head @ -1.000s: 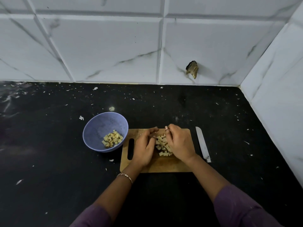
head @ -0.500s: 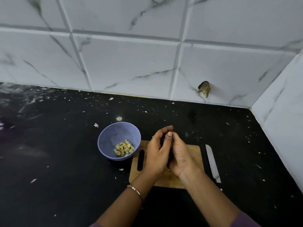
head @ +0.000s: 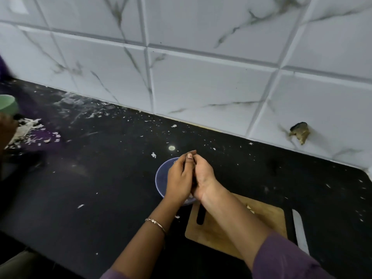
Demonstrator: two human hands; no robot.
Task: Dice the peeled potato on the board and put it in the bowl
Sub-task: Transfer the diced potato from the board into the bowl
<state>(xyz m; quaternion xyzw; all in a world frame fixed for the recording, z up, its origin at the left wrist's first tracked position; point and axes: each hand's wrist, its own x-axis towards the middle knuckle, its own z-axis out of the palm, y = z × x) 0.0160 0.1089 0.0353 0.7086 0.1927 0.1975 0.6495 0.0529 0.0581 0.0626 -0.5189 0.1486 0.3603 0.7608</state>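
My left hand [head: 178, 183] and my right hand [head: 204, 177] are pressed together, palms cupped, directly over the blue bowl [head: 160, 179]. They hide most of the bowl and its contents. The potato dice scooped between my palms cannot be seen. The wooden cutting board [head: 267, 221] lies to the lower right under my right forearm, with one small potato bit [head: 250, 208] left on it.
A knife [head: 300, 231] lies on the black counter just right of the board. At the far left are a green cup [head: 8, 105], another person's hand [head: 6, 127] and a heap of peel scraps [head: 30, 130]. The tiled wall [head: 201, 77] runs along the back.
My hands gathered the dice on the board, closed around them, lifted and moved left over the bowl. The view has swung left, and the board is nearly bare.
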